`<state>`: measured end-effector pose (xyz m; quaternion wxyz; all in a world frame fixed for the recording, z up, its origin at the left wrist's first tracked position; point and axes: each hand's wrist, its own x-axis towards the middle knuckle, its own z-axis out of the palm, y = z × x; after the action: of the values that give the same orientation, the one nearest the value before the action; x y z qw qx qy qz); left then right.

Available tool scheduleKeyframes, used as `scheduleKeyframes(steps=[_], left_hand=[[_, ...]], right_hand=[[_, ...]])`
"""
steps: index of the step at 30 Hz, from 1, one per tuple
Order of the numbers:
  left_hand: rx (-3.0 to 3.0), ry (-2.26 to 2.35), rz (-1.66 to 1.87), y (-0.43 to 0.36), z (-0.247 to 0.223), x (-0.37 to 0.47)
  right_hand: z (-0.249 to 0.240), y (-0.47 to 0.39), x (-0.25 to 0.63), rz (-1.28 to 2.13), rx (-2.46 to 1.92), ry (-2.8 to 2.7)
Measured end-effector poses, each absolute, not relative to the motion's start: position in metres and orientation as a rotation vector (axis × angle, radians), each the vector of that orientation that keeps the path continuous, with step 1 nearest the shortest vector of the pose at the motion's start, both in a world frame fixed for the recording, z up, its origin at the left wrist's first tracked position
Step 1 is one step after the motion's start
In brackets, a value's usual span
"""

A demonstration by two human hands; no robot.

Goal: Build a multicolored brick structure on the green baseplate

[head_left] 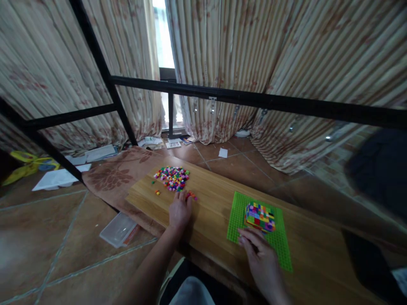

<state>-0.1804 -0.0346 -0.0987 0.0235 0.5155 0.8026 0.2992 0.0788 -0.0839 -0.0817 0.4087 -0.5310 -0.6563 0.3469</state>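
Observation:
My left hand [180, 212] reaches to the near edge of a pile of small colourful toy bricks [173, 177], its fingers bent down and close together. A few loose red and purple bricks [191, 195] lie right beside its fingertips. Whatever those fingers hold, if anything, is hidden. My right hand [259, 250] is over the near side of a green studded baseplate [236, 209], with thumb and fingertips pinched together. Anything in that pinch is too small to make out. Just beyond it, a layered block of multicoloured bricks [259, 215] stands on the baseplate.
Everything rests on a long wooden board [213, 212], with a brown patterned cloth [111, 173] at its left. A black rail [203, 90] crosses beyond. On the tiled floor are a clear plastic box [118, 228] and papers [57, 178]. A dark flat object [365, 258] lies at right.

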Motion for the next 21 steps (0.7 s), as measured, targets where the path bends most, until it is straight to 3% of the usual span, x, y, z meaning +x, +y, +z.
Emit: scheduleKeyframes(steps=[8, 13, 21], left_hand=[[1.71, 2.422, 1.134, -0.042, -0.102, -0.179], [1.796, 2.096, 1.269, -0.056, -0.099, -0.143], [1.901, 1.463, 1.031, -0.068, -0.072, -0.042]], right_hand=[[-0.047, -0.067, 0.139, 0.645, -1.471, -1.536], [-0.039, -0.042, 0.145, 0.486, -1.547, -1.634], [-0.044, -0.026, 0.141, 0.16, -1.456, -1.943]])
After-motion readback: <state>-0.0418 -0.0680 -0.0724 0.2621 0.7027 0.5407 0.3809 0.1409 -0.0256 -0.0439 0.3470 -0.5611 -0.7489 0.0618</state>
